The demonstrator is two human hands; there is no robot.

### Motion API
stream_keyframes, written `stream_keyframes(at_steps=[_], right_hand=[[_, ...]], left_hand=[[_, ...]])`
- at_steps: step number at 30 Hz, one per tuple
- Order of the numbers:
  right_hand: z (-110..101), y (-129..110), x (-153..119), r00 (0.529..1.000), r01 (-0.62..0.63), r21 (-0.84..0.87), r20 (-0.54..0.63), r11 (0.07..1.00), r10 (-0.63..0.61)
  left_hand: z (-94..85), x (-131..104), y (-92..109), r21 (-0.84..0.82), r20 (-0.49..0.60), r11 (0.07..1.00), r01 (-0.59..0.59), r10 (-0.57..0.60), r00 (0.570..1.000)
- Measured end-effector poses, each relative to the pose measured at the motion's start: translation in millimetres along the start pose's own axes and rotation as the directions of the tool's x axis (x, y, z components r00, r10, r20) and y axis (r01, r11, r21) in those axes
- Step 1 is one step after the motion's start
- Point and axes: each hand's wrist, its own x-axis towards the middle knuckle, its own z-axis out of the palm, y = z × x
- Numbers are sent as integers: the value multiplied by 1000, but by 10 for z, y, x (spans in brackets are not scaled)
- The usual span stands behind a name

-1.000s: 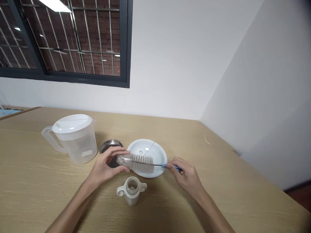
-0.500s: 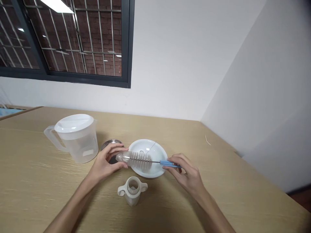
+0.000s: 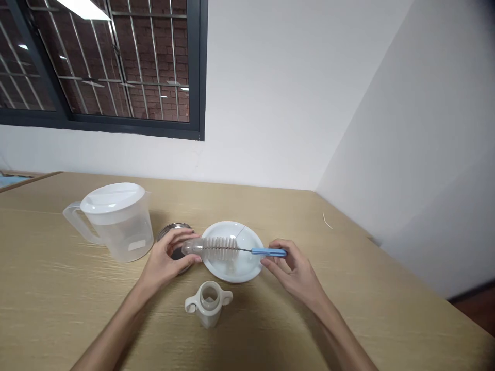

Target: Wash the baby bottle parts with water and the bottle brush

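Note:
My left hand (image 3: 164, 263) is closed around a clear, dome-ended cap (image 3: 192, 246), which lies on its side between fingers and thumb. The tip of a bottle brush (image 3: 221, 248) with pale bristles sits in the cap's mouth. My right hand (image 3: 296, 270) grips the brush by its blue handle, fingers behind and thumb below. Most bristles show outside the cap, above a white oval bowl (image 3: 250, 269). Nearer to me a baby bottle (image 3: 209, 309) with two side handles stands upright, its top uncovered.
A lidded clear plastic jug (image 3: 127, 232) with liquid stands at the left. Behind my left hand is a round metal dish (image 3: 175, 225), partly hidden. A thin pale strip (image 3: 327, 220) lies toward the right wall. A barred window (image 3: 127, 67) is at the back.
The brush handle has tilted up a little at my right hand, and the right fingers have shifted on it. The view has moved slightly. My left hand keeps its hold on the cap.

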Motion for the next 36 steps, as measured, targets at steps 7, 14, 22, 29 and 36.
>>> stream_keyframes(at_steps=[7, 14, 22, 29, 36], right_hand=[[59, -20, -5, 960, 277, -98, -18, 956, -280], [12, -80, 7, 899, 365, -238, -163, 900, -408], [20, -36, -22, 994, 95, -149, 64, 984, -87], [76, -24, -6, 970, 230, -101, -56, 968, -237], [45, -26, -34, 988, 146, -114, -30, 983, -150]], left_hand=[[26, -16, 16, 12, -38, 1000, -1, 1, 999], [31, -40, 11, -58, -13, 998, 7, -7, 1000], [8, -55, 32, 20, 9, 998, -60, 60, 998], [-32, -16, 16, -21, -22, 998, 64, -65, 998], [-38, -12, 46, -105, 44, 993, 51, -47, 998]])
